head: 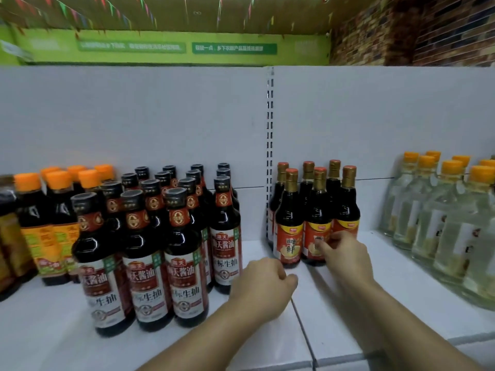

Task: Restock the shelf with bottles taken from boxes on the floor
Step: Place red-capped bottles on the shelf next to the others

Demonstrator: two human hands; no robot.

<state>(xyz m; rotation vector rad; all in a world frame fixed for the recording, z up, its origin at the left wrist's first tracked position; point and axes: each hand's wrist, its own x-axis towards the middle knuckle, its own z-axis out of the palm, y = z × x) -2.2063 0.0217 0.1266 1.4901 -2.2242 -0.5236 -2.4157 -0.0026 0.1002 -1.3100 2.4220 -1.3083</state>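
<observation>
Your left hand (263,285) hovers over the white metal shelf (267,344), in front of the slotted grey upright post (270,156), fingers curled in together and holding nothing. Just right of that post, your right hand (345,253) sets bent fingertips on the red label of an upright dark glass copper-capped sauce bottle (318,210). Whether they clamp it, you cannot tell.

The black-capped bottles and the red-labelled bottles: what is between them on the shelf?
Only bare white shelf, with the slotted upright behind and the left hand nearer the front, seen in the head view.
</observation>
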